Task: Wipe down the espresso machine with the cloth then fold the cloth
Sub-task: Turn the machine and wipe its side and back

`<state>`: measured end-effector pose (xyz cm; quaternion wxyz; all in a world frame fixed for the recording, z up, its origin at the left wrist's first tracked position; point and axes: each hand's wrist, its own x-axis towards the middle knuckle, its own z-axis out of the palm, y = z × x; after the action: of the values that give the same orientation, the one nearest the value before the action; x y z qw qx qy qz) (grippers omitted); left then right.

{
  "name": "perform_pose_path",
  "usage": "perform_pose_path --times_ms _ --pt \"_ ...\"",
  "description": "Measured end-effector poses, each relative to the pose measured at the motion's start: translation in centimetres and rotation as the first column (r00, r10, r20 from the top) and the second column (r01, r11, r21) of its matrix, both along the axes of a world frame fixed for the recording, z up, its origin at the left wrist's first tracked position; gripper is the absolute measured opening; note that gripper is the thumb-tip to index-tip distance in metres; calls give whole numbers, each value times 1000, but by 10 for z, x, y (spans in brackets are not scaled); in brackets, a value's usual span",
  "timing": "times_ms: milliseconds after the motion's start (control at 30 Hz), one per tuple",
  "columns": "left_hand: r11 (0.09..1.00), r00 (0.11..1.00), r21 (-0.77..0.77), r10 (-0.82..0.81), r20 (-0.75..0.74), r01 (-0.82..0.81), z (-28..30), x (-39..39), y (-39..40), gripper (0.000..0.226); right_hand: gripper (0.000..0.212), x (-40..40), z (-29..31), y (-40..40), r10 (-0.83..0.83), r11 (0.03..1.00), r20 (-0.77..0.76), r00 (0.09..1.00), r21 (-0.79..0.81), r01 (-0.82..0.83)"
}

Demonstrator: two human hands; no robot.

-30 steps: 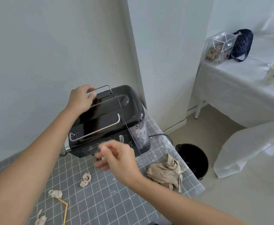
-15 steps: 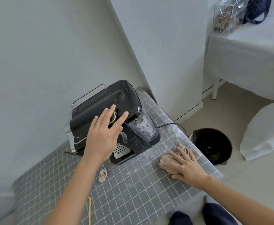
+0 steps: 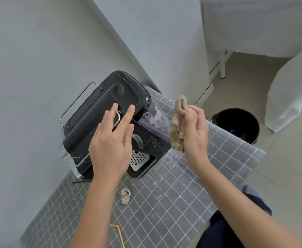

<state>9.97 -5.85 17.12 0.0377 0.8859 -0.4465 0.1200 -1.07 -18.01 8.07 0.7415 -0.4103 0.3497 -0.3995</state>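
Pale grey walls (image 3: 39, 51) meet at a projecting corner behind a counter covered with a grey mat printed with a white grid (image 3: 164, 203). The floor (image 3: 281, 167) is beige. A round black bin (image 3: 236, 125) stands on it just beside the counter's end. A white-draped table (image 3: 254, 24) with a white leg (image 3: 222, 65) occupies the upper right, near another white-covered form (image 3: 293, 83). Lighting is soft and even.

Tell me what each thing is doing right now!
cloth: bunched up, held in the air.
right hand: closed on the cloth.
left hand: open, fingers spread, over the machine.
espresso machine: upright on the table.
table: covered by a grid mat.
bin: open, on the floor.
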Motion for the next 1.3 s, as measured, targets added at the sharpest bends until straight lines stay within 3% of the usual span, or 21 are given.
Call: perform_pose_path --times_ms 100,167,367,433,600,667,833,933,1067,1200,1300 --pt "1000 1000 -8 -1 -3 1 -1 -1 0 41 27 47 21 -1 95 972 35 995 -217 -86" --pt "1000 1000 -20 8 -7 -8 -1 -1 -2 41 34 68 8 -5 76 962 -11 997 -260 -76" --pt "999 1000 -41 14 -6 -15 -1 -4 -4 42 34 58 -70 10 103 993 -254 962 77 -86" --pt "999 1000 -44 16 -7 -17 -1 -4 -4 42 34 54 -54 31 64 996 -181 981 65 -53" --pt "999 1000 -42 18 -11 -19 0 -4 -4 41 33 70 20 22 -78 976 35 996 -199 84" --pt "999 1000 -42 23 -15 -24 0 -4 -4 42 31 77 10 0 -39 986 44 998 -160 45" --pt "999 999 -40 27 -18 -28 0 -5 -4 42 40 64 -45 12 66 998 -279 958 22 -63" --pt "998 999 -57 28 -20 -30 0 -6 -4 41 40 58 -32 40 23 1000 -114 993 16 -21" --pt "999 999 -42 29 -18 -29 1 -5 -5 42 34 72 16 25 -56 984 17 998 -166 58" --pt "998 999 -46 36 -29 -37 1 -5 -5 41 35 68 -7 -9 64 983 -171 983 -156 -91" --pt "998 999 -54 36 -35 -38 1 -6 -4 41 42 42 -23 -23 281 940 -401 872 -69 -334"
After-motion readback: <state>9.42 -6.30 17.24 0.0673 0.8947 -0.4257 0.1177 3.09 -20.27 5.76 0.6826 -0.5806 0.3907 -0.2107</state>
